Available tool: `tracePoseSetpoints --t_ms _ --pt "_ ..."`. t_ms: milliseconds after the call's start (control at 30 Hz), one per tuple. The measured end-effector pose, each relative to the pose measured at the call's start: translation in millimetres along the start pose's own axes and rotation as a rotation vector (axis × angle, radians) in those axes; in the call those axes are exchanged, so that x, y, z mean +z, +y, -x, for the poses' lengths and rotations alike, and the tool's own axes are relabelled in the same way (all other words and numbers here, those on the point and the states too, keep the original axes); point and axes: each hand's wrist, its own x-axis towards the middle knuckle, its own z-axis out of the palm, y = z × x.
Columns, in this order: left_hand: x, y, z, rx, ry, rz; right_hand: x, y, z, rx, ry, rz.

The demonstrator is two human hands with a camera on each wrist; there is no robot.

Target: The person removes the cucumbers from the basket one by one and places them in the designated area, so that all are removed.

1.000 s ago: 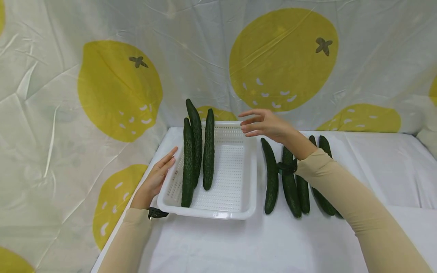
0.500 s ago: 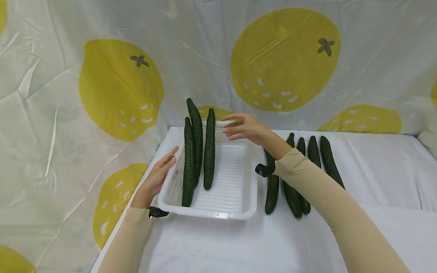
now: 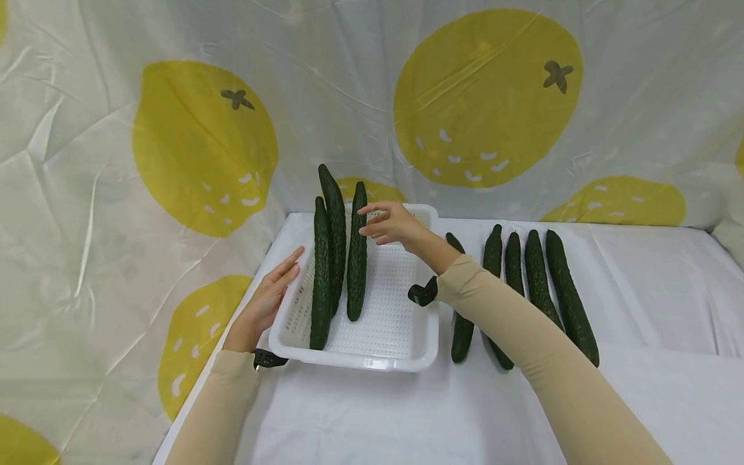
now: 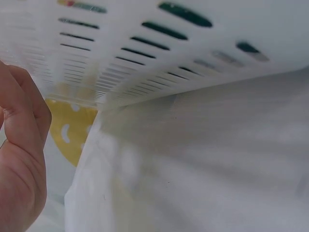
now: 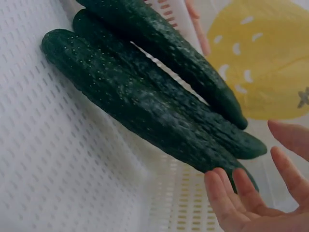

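A white perforated plastic basket (image 3: 372,363) holds three dark green cucumbers leaning on its far side. The rightmost of them, a bumpy cucumber (image 3: 357,271), lies slightly apart from the left cucumber (image 3: 320,284) and the middle cucumber (image 3: 332,200). My left hand (image 3: 266,298) lies along the basket's left wall with straight fingers. In the head view my right hand (image 3: 395,226) overlaps the upper part of the rightmost cucumber. From the right wrist, the loosely bent fingers (image 5: 219,193) show right at that cucumber's end, with the thumb spread away.
Several more cucumbers (image 3: 572,297) lie side by side on the white-covered table (image 3: 372,420), right of the basket. My right forearm crosses over some of them. A curtain (image 3: 325,77) with a lemon print hangs close behind and to the left.
My right hand has moved left from beyond the basket's far right corner to the rightmost cucumber inside it. The left hand and the basket have stayed in place.
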Motion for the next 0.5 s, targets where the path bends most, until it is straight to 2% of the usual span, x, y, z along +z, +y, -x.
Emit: tracePoseSetpoints --t_ms 333,500 --pt "-0.6 -1.9 -0.2 0.013 -0.003 0.002 19.1 14.2 -14.9 0.041 0.094 -0.002" --pt "-0.6 -1.4 -0.2 0.017 -0.002 0.004 23.6 20.8 -19.5 0.016 0.117 0.018"
